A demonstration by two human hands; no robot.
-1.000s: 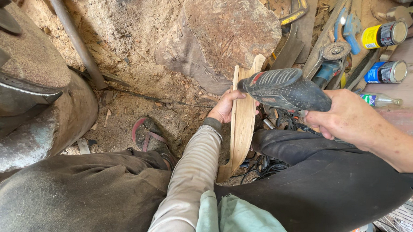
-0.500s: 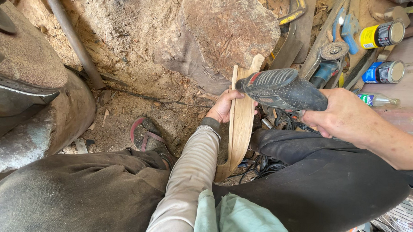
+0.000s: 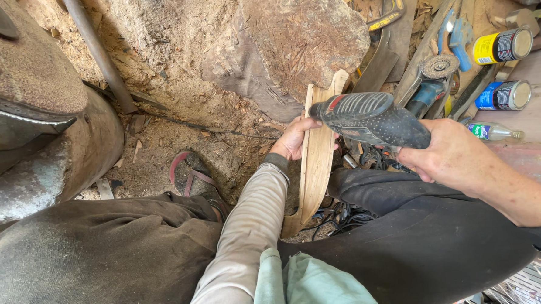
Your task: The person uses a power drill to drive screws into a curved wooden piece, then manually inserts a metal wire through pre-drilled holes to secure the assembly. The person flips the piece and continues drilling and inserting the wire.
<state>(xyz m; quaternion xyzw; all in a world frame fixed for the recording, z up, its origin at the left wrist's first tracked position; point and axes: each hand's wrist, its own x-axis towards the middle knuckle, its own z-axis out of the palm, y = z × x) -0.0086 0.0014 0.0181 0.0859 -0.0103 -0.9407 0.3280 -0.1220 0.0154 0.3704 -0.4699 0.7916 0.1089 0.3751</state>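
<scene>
The curved wooden strip (image 3: 317,156) stands nearly upright between my knees, its lower end down by my trousers and its upper end leaning against the big tree stump (image 3: 305,41). My left hand (image 3: 293,139) is wrapped around its left edge about halfway up, fingers closed on the wood from behind. The strip looks thin, light and stiff, with a gentle bow along its length; I judge it could flex or chatter under a tool, so holding it near the worked spot, as my left grip does, seems the steadiest place. Its face looks dry and bare, not slippery.

My right hand (image 3: 450,153) is clenched around the back of a dark power tool (image 3: 371,120), whose nose rests against the upper right edge of the strip. The tool looks heavy enough to want a full fist.

Sawdust covers the ground (image 3: 160,132) around the stump. A red sandal (image 3: 189,174) lies on the ground left of the strip. To the right lie an angle grinder (image 3: 428,81), a yellow can (image 3: 502,46), a blue can (image 3: 503,95) and a small plastic bottle (image 3: 494,131). A rusty metal drum (image 3: 44,125) sits at the left edge.
</scene>
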